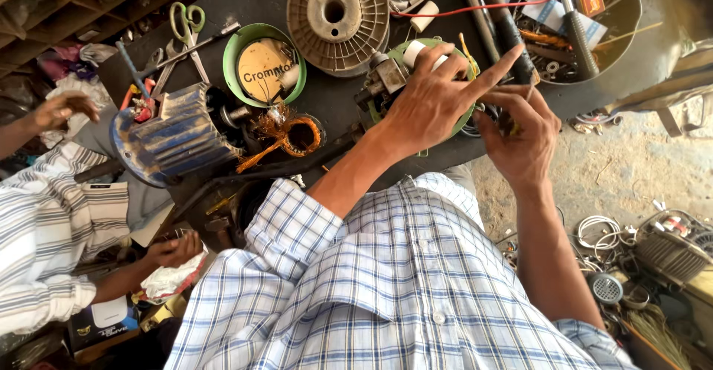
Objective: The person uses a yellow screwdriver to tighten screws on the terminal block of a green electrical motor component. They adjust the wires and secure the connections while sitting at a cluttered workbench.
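My left hand [434, 99] is spread over a green round tin [462, 121] on the dark workbench, fingers apart and forefinger stretched to the right. Its fingertips rest by a white roll [417, 49] and a yellow wire [468, 49] in that tin. My right hand [523, 136] sits just right of it, thumb and fingers pinched on a small dark piece [509, 123] that is too small to identify. The two hands almost touch.
Left on the bench [334, 99] lie a blue motor housing [174, 136], a copper winding coil [293, 136], a green labelled lid [264, 62], green-handled scissors [186, 25] and a grey spool [338, 14]. A bowl of parts [627, 14] stands at back right. Another person in a striped shirt [44, 229] works at left.
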